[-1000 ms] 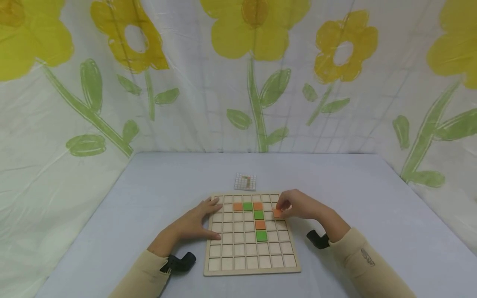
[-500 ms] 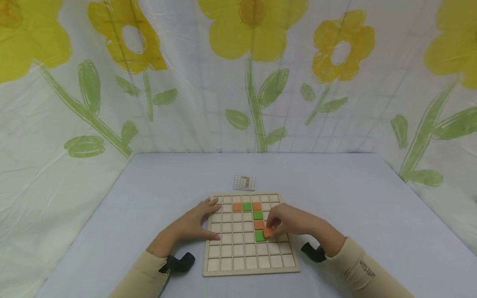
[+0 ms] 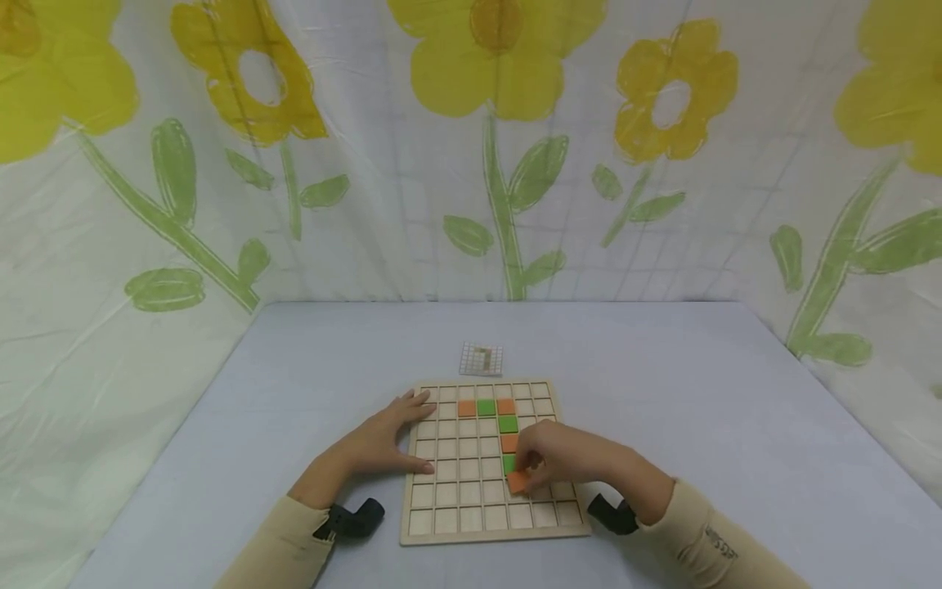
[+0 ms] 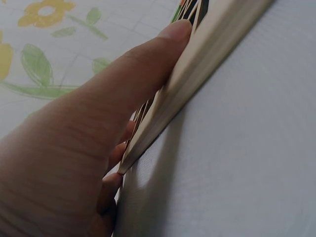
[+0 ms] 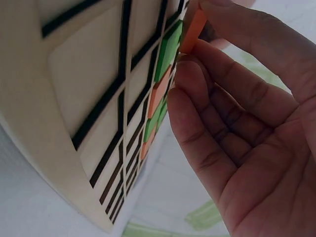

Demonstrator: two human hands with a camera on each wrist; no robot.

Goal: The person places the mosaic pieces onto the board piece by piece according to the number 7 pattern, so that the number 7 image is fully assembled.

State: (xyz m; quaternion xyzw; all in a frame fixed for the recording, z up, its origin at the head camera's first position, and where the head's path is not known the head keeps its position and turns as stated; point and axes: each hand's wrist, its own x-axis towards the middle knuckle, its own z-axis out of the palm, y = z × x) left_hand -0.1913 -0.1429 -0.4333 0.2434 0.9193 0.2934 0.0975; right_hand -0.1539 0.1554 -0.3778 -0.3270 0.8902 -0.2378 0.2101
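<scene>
A wooden grid board point(image 3: 446, 519) lies on the table, with orange and green square tiles set in some of its cells. They form a row near the top and a column running down from its right end. My right hand point(image 3: 574, 455) pinches an orange tile point(image 3: 518, 482) between thumb and finger, just below the lowest green tile point(image 3: 509, 464). In the right wrist view that orange tile point(image 5: 194, 29) is tilted at the board's face. My left hand point(image 3: 377, 438) rests at the board's left edge, fingers spread, the thumb point(image 4: 175, 30) lying on the rim.
Behind the board lies a small grid card point(image 3: 482, 359) with a coloured pattern. A pale cloth covers the table point(image 3: 625, 352). At the back hangs a white curtain point(image 3: 383, 204) painted with yellow flowers. Black straps with camera mounts point(image 3: 356, 520) sit on both wrists.
My right hand has carried the orange tile from the board's upper right edge down and left, to just below the lowest green tile. The left hand has stayed in place.
</scene>
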